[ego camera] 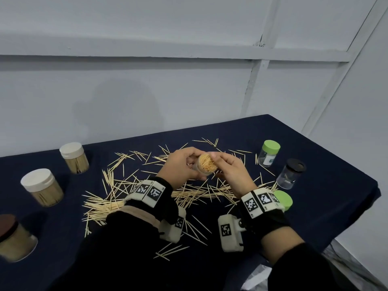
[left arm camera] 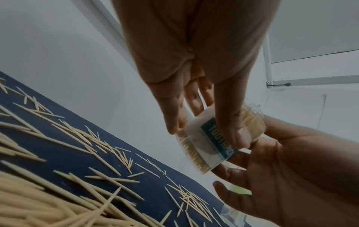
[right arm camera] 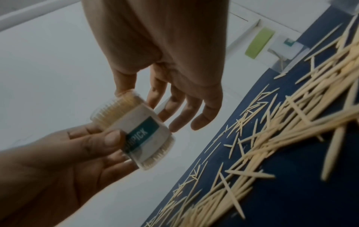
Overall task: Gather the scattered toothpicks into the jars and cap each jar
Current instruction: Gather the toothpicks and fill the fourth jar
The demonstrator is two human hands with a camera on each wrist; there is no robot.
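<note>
Clear plastic jar (ego camera: 204, 167), packed full of toothpicks and uncapped, is held in the air above the dark blue surface (ego camera: 315, 143), tilted so its open mouth faces the person. The left hand (ego camera: 184, 164) grips the jar's body, thumb across the teal label and fingers behind it. The right hand (ego camera: 231, 166) is beside the mouth with fingers loosely spread; a fingertip seems to touch the rim, and it holds nothing. Many loose toothpicks (ego camera: 189, 194) lie scattered below. A green lid (ego camera: 283, 199) sits near the right wrist.

This jar looks ready for capping. To do it well, bring the jar upright first, tap any raised tips level with the flat fingers, then fetch the matching lid and press it on squarely.
</note>
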